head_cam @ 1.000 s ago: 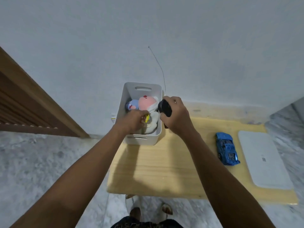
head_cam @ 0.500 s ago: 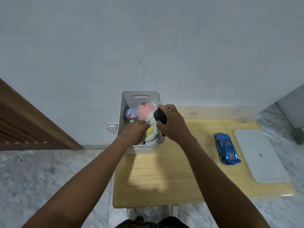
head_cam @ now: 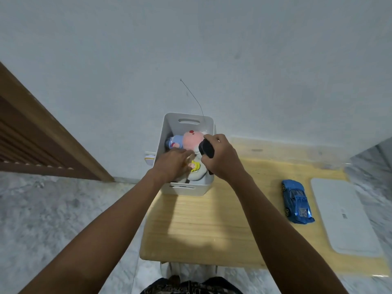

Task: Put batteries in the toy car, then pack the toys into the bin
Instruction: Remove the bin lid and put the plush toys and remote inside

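Note:
A white bin (head_cam: 209, 185) stands at the table's far left corner against the wall. Inside lie a pink plush toy (head_cam: 189, 140), a small blue plush (head_cam: 172, 142) and a white plush with yellow marks (head_cam: 197, 169). My left hand (head_cam: 172, 165) reaches into the bin, its fingers laid fairly flat on the plush toys. My right hand (head_cam: 222, 160) grips a black remote control (head_cam: 206, 148) over the bin's right rim; its thin wire antenna points up along the wall. The blue toy car (head_cam: 297, 201) sits on the table to the right, untouched.
The light wooden table (head_cam: 212, 221) is small, with marble floor around it. A flat white pad (head_cam: 343, 215) lies right of the car. A small white and yellow item (head_cam: 149, 159) sticks out left of the bin. A wooden door frame (head_cam: 53, 132) stands at the left.
My right hand has carried the remote slightly left, over the bin's rim. My left hand stays in the bin, its fingers now flatter on the plush toys. The antenna tilts more to the left.

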